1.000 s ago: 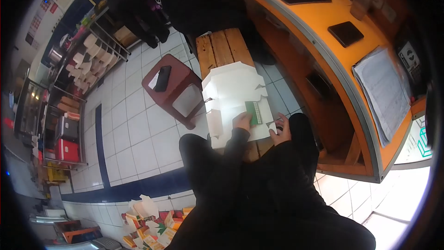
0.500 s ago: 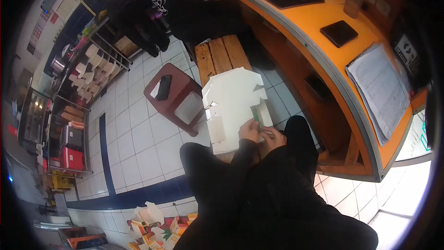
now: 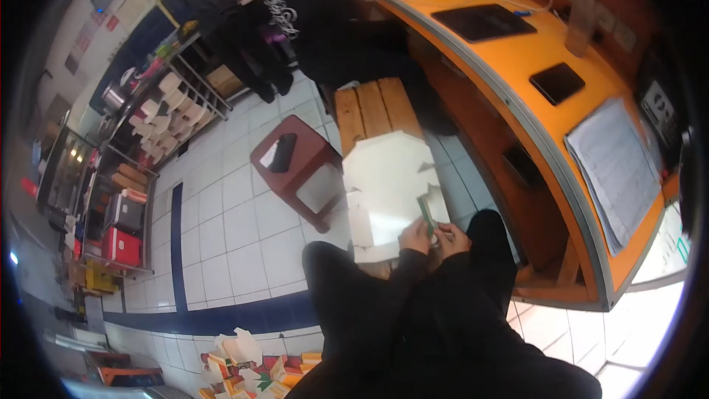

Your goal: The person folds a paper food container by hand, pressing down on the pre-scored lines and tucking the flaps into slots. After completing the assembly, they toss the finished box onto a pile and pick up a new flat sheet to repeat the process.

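Wooden slats of the surface carry a stack of flat white box blanks, unfolded. At the stack's near right edge, the left hand and right hand meet, fingers curled, pinching a narrow green flap.

Left hand and right hand touch; fingers pinched together.

head-worn fisheye view, looking steeply down, hands near
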`<state>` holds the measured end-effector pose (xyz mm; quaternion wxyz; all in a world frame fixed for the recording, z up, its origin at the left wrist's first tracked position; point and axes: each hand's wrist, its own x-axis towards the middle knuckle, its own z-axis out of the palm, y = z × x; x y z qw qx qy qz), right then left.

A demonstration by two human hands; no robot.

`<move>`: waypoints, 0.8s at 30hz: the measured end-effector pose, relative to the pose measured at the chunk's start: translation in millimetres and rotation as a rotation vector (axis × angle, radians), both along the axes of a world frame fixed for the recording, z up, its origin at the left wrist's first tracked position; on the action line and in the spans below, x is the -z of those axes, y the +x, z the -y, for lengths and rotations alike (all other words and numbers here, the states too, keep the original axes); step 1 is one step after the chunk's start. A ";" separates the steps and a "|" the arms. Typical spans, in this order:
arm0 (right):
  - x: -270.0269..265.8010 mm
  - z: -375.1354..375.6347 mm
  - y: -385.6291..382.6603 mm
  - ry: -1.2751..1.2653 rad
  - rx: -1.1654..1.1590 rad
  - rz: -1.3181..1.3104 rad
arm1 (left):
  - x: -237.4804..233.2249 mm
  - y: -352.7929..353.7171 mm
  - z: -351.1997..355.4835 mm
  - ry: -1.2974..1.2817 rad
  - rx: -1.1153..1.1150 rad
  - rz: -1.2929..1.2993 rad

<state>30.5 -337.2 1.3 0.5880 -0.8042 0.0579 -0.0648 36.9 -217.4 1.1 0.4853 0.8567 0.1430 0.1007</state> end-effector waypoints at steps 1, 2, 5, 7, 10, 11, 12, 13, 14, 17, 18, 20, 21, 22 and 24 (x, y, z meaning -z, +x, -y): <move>-0.2 -1.5 1.5 0.003 -0.010 -0.076 | -3.3 -2.4 1.2 -0.028 -0.004 0.010; -0.7 -3.6 2.0 0.012 -0.035 -0.054 | -7.0 -3.3 2.3 -0.054 -0.010 0.024; -14.4 -4.7 0.6 -0.176 -0.150 0.090 | -17.9 -0.8 -2.1 -0.080 0.048 -0.026; -3.5 -3.0 3.9 -0.164 -0.085 0.001 | -20.6 -1.1 -0.6 -0.046 0.070 -0.017; 2.9 -2.3 8.9 -0.027 -0.057 -0.031 | -19.0 -1.7 0.2 0.061 0.107 -0.029; 4.5 -3.5 9.8 -0.024 -0.058 -0.027 | -18.6 -1.1 -2.6 0.017 0.157 -0.041; -2.5 -6.2 8.8 0.013 -0.033 -0.066 | -21.1 -0.3 -5.1 -0.028 0.207 -0.053; -8.3 -7.9 8.3 0.048 -0.007 -0.107 | -23.4 0.3 -8.0 -0.030 0.206 -0.050; -10.2 -8.7 8.0 0.045 -0.008 -0.109 | -25.0 -0.2 -12.5 -0.084 0.257 -0.047; 7.5 -7.0 11.1 -0.034 -0.033 -0.162 | -65.9 -6.5 -35.5 -0.061 0.235 0.110; 44.7 -1.7 18.2 0.047 -0.014 -0.179 | -72.5 -6.4 -48.7 -0.022 0.156 0.232; 58.1 -0.1 19.4 0.126 -0.010 -0.203 | -90.2 -9.3 -83.5 0.124 -0.055 0.346; 37.4 -0.2 16.5 0.213 0.029 -0.227 | -103.3 -15.0 -99.9 0.117 -0.163 0.321; 23.6 -2.4 14.3 0.300 0.069 -0.249 | -96.7 -20.1 -118.2 0.122 -0.175 0.317; 19.8 -1.4 15.2 0.335 0.021 -0.207 | -66.6 -22.9 -152.8 -0.055 -0.386 0.138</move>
